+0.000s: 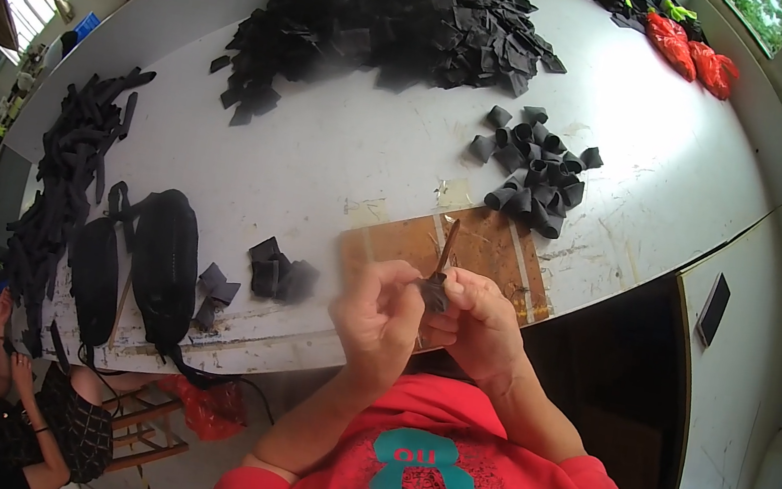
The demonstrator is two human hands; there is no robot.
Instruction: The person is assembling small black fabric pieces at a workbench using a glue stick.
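Observation:
Over the front of a brown wooden board (391, 245), my two hands meet at a small dark fabric piece (434, 298). The fingers of my left hand (377, 321) are closed on its left side. My right hand (487, 332) pinches the same piece from the right. A thin brown pointed stick (449, 245) rises out of the fabric between my fingertips; whether it is held or fixed to the board is hidden. Beyond the board's right part lies a group of curled dark fabric pieces (538, 170).
A big heap of flat black fabric squares (384, 21) covers the table's far side. Dark fabric strips (70, 156) and two black pouches (164, 261) lie left. Small dark pieces (276, 270) sit nearer. Red plastic bags (687, 56) rest far right. Another person (31, 423) sits lower left.

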